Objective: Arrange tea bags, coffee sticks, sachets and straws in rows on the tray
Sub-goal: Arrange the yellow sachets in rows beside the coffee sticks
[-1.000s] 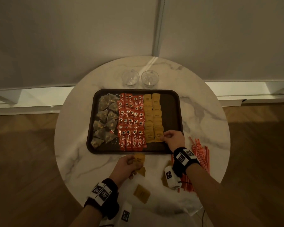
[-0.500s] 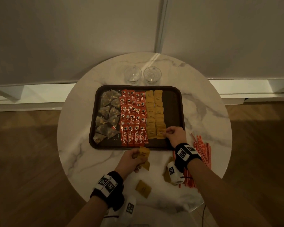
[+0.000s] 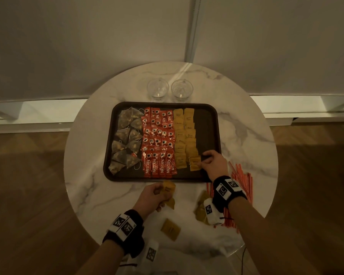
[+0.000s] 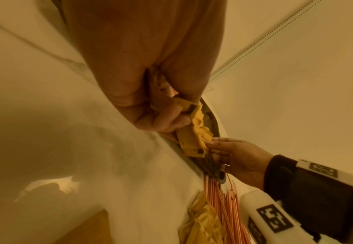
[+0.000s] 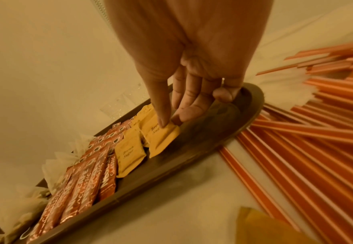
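Right of centre in the head view, the right hand (image 3: pixel 213 165) pinched a sachet (image 5: pixel 163 138) by its corner, low on the tray (image 3: pixel 207 124). Below, the left hand (image 3: pixel 151 197) gripped several sachets (image 3: pixel 168 190) over the table (image 3: pixel 91 187).

Glossy marble-look table (image 3: pixel 91 187), matt dark tray (image 3: pixel 207 124), shiny foil coffee sticks (image 3: pixel 159 167), matt paper sachets (image 5: pixel 129 158), clear glasses (image 3: pixel 157 90).

Both hands forward, each on a sachet

The right hand (image 3: pixel 213 165) reaches furthest, thumb and forefinger tips pinching a brown sugar sachet (image 5: pixel 161 137), remaining fingers loosely extended. The left hand (image 3: pixel 153 197) sits nearer the body, fingers curled in a tight grip round a bunch of yellow sachets (image 4: pixel 194 132). Both wrists wear black bands.
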A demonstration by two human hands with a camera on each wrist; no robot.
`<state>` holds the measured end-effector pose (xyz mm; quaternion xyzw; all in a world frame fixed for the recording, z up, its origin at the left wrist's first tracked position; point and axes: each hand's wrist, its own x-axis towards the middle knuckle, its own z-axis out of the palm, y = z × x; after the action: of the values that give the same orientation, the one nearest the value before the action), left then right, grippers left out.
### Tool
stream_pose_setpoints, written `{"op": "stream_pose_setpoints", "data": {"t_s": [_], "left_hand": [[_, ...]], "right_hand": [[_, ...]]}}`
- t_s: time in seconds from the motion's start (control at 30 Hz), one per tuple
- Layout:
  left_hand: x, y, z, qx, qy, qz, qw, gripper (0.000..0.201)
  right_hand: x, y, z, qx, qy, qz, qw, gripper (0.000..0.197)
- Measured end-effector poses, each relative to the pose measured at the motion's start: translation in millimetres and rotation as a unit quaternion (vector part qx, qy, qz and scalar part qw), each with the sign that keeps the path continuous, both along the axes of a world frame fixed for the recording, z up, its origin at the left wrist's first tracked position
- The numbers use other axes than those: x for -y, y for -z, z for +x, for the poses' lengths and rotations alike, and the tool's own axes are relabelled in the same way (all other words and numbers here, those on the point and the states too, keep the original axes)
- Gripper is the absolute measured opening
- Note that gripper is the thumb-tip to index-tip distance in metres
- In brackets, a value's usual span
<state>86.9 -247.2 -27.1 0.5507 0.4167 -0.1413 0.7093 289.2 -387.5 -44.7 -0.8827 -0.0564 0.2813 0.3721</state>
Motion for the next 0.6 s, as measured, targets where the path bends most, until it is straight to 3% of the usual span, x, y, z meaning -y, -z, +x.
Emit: {"op": "stream_pose_setpoints", "data": {"t_s": [0.23, 0.6], "left_hand": [[4.3, 6.4, -6.1, -0.017, 0.009, 0.012, 1.000, 0.019], [3.4, 8.1, -8.7, -0.018, 0.023, 0.025, 0.999, 0.020]], "right_hand": [[12.4, -2.4, -14.2, -0.040, -0.032, 0.008, 0.999, 0.023], [-0.8, 4.4, -6.2, -0.030, 0.004, 0.016, 0.999, 0.020]]}}
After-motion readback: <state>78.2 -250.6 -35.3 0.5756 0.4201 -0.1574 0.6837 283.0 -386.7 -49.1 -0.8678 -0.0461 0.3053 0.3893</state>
